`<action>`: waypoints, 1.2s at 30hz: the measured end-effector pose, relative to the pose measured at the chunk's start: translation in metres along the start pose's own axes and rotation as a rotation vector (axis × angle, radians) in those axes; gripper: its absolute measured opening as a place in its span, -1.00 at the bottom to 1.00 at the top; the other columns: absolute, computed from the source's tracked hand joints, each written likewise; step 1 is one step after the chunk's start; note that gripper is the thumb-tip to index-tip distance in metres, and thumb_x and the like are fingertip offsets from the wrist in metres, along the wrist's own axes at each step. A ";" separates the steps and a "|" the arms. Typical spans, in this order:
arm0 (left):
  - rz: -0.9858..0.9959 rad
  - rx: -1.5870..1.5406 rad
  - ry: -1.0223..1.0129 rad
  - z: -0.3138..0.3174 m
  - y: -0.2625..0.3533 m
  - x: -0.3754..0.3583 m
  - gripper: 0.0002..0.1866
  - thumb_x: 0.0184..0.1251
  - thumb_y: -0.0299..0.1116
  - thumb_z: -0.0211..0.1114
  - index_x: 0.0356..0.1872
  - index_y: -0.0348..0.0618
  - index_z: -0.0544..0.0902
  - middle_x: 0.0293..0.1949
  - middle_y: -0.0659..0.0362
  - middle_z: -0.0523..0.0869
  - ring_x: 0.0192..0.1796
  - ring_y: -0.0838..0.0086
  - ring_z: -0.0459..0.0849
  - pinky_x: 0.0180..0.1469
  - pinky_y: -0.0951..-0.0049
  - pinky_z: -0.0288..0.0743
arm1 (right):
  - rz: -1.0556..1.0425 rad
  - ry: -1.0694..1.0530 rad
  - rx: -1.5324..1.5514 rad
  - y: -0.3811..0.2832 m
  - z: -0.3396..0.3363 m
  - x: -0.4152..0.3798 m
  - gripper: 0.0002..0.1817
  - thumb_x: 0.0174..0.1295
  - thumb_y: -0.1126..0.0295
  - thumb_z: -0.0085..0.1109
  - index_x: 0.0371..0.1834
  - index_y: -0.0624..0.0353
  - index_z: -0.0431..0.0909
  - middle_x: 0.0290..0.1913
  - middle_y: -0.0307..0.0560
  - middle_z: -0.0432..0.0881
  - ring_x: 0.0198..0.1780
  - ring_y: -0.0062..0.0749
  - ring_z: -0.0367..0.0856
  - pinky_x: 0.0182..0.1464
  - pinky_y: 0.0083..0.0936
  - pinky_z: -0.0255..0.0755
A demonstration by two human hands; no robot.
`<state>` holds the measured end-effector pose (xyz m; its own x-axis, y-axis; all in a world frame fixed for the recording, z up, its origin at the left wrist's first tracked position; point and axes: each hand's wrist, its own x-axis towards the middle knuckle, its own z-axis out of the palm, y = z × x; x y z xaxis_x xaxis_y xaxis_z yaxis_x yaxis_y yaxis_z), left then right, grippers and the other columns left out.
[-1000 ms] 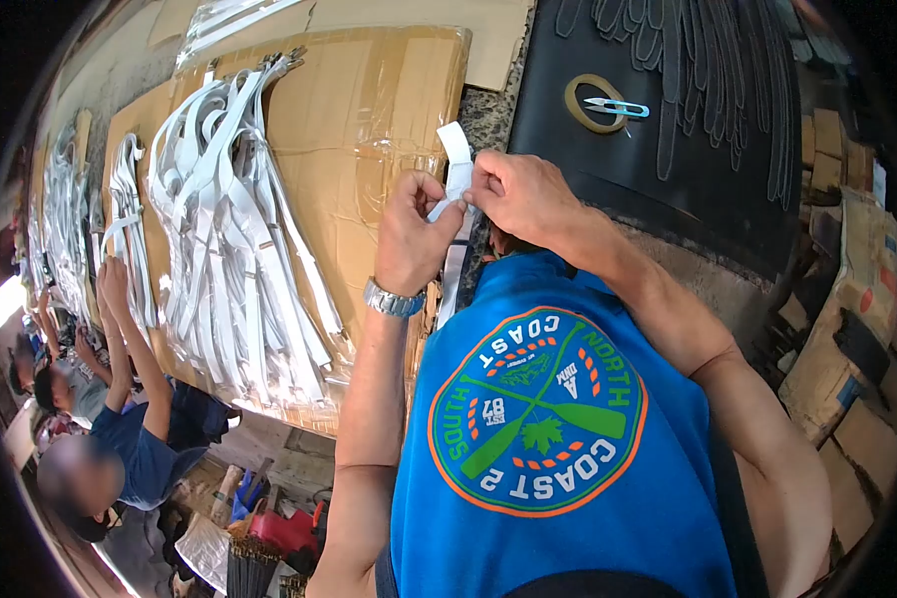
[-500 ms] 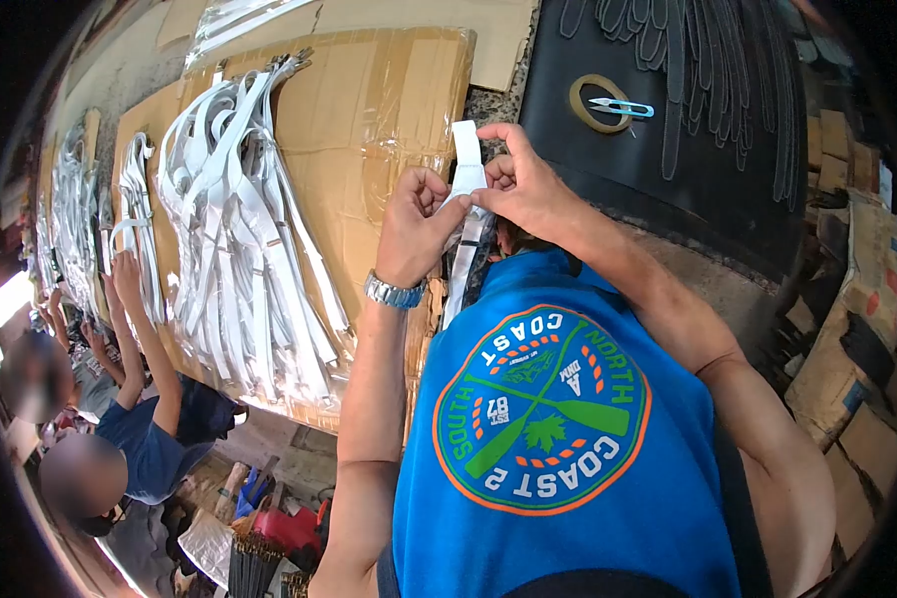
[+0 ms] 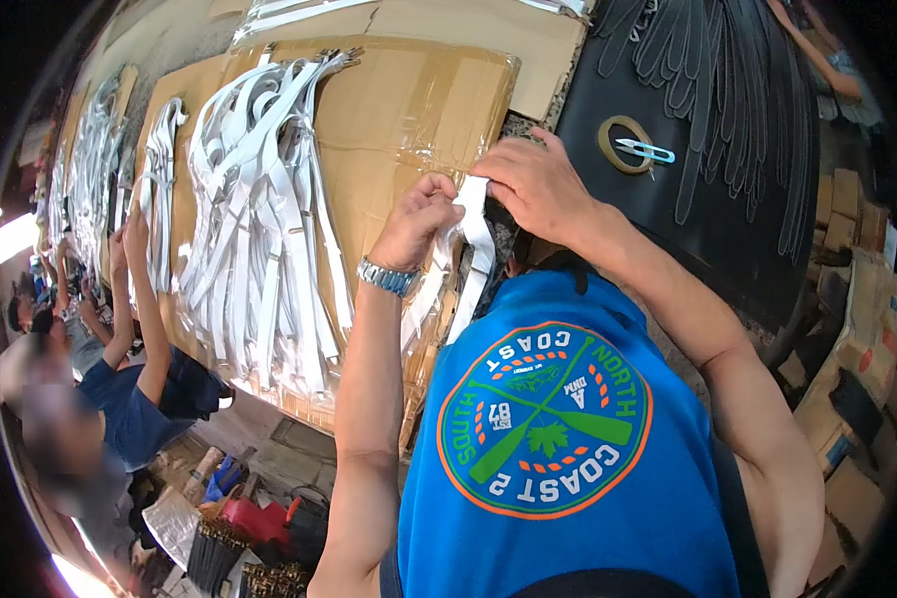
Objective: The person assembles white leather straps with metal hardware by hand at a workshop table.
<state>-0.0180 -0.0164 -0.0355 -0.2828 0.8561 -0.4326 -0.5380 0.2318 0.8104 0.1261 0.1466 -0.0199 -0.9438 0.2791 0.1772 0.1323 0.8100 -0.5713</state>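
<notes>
My left hand (image 3: pixel 421 221), with a metal watch on its wrist, pinches a white strap (image 3: pixel 473 234) at the table edge. My right hand (image 3: pixel 538 184) grips the same strap from above, fingers folded over its top end. The strap hangs down between the two hands toward my blue shirt. A large pile of similar white straps (image 3: pixel 259 199) lies on the cardboard sheet (image 3: pixel 419 100) just left of my hands.
A tape roll (image 3: pixel 623 143) with a small blue-handled snipper (image 3: pixel 646 151) across it rests on a black mat (image 3: pixel 728 209) with black straps. More white strap piles lie far left. Other people reach onto the table at left (image 3: pixel 135 249). Cardboard boxes stand at right.
The view has shifted, so the table sits lower in frame. My right hand has closed down over the strap's top end, which stood up free before. Both hands keep hold of it.
</notes>
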 end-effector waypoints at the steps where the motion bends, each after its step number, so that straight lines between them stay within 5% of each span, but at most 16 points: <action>1: 0.030 0.037 0.086 -0.005 -0.007 0.000 -0.62 0.19 -0.32 0.40 -0.03 -0.19 0.49 -0.22 0.24 0.53 -0.16 0.60 0.47 -0.08 0.55 0.32 | -0.001 -0.055 -0.027 0.000 -0.003 0.005 -0.79 0.21 0.33 0.23 -0.09 0.01 0.65 -0.09 -0.22 0.66 0.10 -0.26 0.56 0.32 0.05 0.15; 5: 0.387 0.632 0.462 0.002 -0.030 -0.035 -0.10 0.04 0.01 0.52 0.32 -0.28 0.33 0.21 -0.09 0.45 0.30 0.23 0.40 0.36 0.29 0.24 | -0.046 -0.163 -0.072 0.003 -0.010 0.026 -0.81 0.26 0.34 0.16 -0.09 0.02 0.65 -0.27 -0.17 0.69 -0.06 -0.23 0.63 0.27 -0.03 0.18; 6: 0.424 0.794 0.491 0.002 -0.050 -0.043 0.14 -0.11 0.14 0.56 0.45 -0.24 0.18 0.38 -0.19 0.24 0.44 0.02 0.22 0.45 -0.05 0.06 | -0.046 -0.166 -0.056 0.001 -0.012 0.031 -0.82 0.25 0.35 0.15 -0.12 0.03 0.66 -0.31 -0.16 0.69 -0.08 -0.23 0.63 0.25 -0.05 0.20; 9: 0.196 1.213 0.645 0.049 -0.063 -0.066 0.16 -0.14 0.16 0.57 0.46 -0.18 0.17 0.40 -0.22 0.20 0.47 -0.05 0.18 0.41 -0.35 -0.07 | -0.070 -0.276 -0.058 -0.006 -0.017 0.048 -0.84 0.25 0.32 0.11 -0.20 0.04 0.66 -0.39 -0.12 0.68 -0.17 -0.20 0.65 0.18 -0.08 0.22; 10: 0.193 1.205 0.723 0.053 -0.078 -0.064 0.09 -0.10 0.03 0.55 0.46 -0.13 0.17 0.42 -0.15 0.21 0.46 -0.06 0.20 0.34 -0.52 -0.14 | -0.082 -0.328 -0.068 -0.007 -0.016 0.054 -0.83 0.25 0.31 0.10 -0.24 0.05 0.66 -0.41 -0.11 0.68 -0.21 -0.19 0.66 0.16 -0.09 0.23; 13: 0.125 1.313 0.754 0.046 -0.101 -0.064 -0.05 -0.03 -0.16 0.48 0.44 -0.11 0.23 0.43 -0.07 0.23 0.46 0.00 0.22 0.35 -0.46 -0.10 | -0.114 -0.418 -0.158 -0.012 -0.014 0.071 -0.80 0.22 0.26 0.06 -0.31 0.08 0.65 -0.43 -0.07 0.67 -0.29 -0.12 0.64 0.01 -0.14 0.34; 14: 0.208 1.313 0.804 0.045 -0.103 -0.065 -0.24 0.02 -0.36 0.37 0.35 -0.12 0.35 0.35 -0.05 0.38 0.40 0.04 0.32 0.35 -0.26 0.10 | -0.096 -0.436 -0.122 -0.008 -0.011 0.077 -0.78 0.21 0.24 0.07 -0.32 0.09 0.65 -0.44 -0.05 0.67 -0.31 -0.11 0.64 -0.06 -0.16 0.37; 17: 0.198 1.166 0.695 0.021 -0.099 -0.070 -0.42 0.09 -0.44 0.29 0.24 -0.15 0.46 0.17 -0.11 0.54 0.27 0.04 0.47 0.23 0.00 0.35 | -0.032 -0.505 0.007 0.017 0.007 0.096 -0.73 0.16 0.17 0.12 -0.33 0.14 0.64 -0.44 0.00 0.66 -0.35 -0.10 0.63 -0.24 -0.21 0.42; 18: 0.266 1.141 0.722 0.018 -0.092 -0.073 -0.51 0.14 -0.46 0.26 0.17 -0.19 0.49 -0.03 -0.15 0.65 0.07 -0.01 0.61 0.06 0.14 0.48 | -0.008 -0.541 0.062 0.031 0.014 0.102 -0.72 0.14 0.15 0.14 -0.34 0.15 0.64 -0.45 0.01 0.65 -0.35 -0.11 0.63 -0.29 -0.23 0.42; 21: -0.045 0.818 0.538 0.004 -0.055 -0.090 -0.55 0.17 -0.43 0.28 0.13 -0.23 0.51 -0.12 -0.18 0.68 -0.03 -0.05 0.66 0.01 0.13 0.51 | 0.086 -0.656 0.058 0.048 0.012 0.117 -0.69 0.05 0.12 0.31 -0.37 0.16 0.63 -0.44 -0.04 0.66 -0.35 -0.24 0.63 -0.29 -0.31 0.43; 26: -0.153 0.524 0.177 -0.055 -0.071 -0.100 -0.59 0.21 -0.39 0.37 0.07 -0.28 0.57 -0.17 0.18 0.72 -0.12 0.51 0.64 0.03 0.40 0.51 | 0.177 -0.687 -0.034 0.064 0.014 0.121 -0.65 -0.01 0.14 0.42 -0.30 0.15 0.62 -0.35 -0.11 0.70 -0.28 -0.32 0.65 -0.24 -0.35 0.45; 33: -0.271 0.287 0.045 -0.081 -0.055 -0.092 -0.62 0.30 -0.36 0.39 0.09 -0.25 0.56 -0.07 0.25 0.68 -0.06 0.63 0.59 0.05 0.53 0.48 | 0.189 -0.502 -0.091 0.095 0.025 0.138 -0.71 0.03 0.15 0.41 -0.25 0.02 0.65 -0.25 -0.16 0.74 -0.15 -0.24 0.71 -0.14 -0.26 0.51; 36: -0.265 0.337 0.087 -0.087 -0.056 -0.085 -0.70 0.33 -0.22 0.38 -0.09 -0.21 0.61 -0.29 0.34 0.65 -0.25 0.69 0.53 -0.15 0.58 0.44 | 0.156 -0.434 -0.138 0.095 0.032 0.137 -0.77 0.11 0.21 0.34 -0.19 0.00 0.67 -0.20 -0.17 0.74 -0.12 -0.21 0.70 -0.12 -0.27 0.51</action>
<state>-0.0327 -0.1424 -0.0778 -0.2431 0.7082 -0.6628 -0.3156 0.5884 0.7444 -0.0004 0.2458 -0.0752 -0.9450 0.1852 -0.2697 0.2933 0.8449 -0.4474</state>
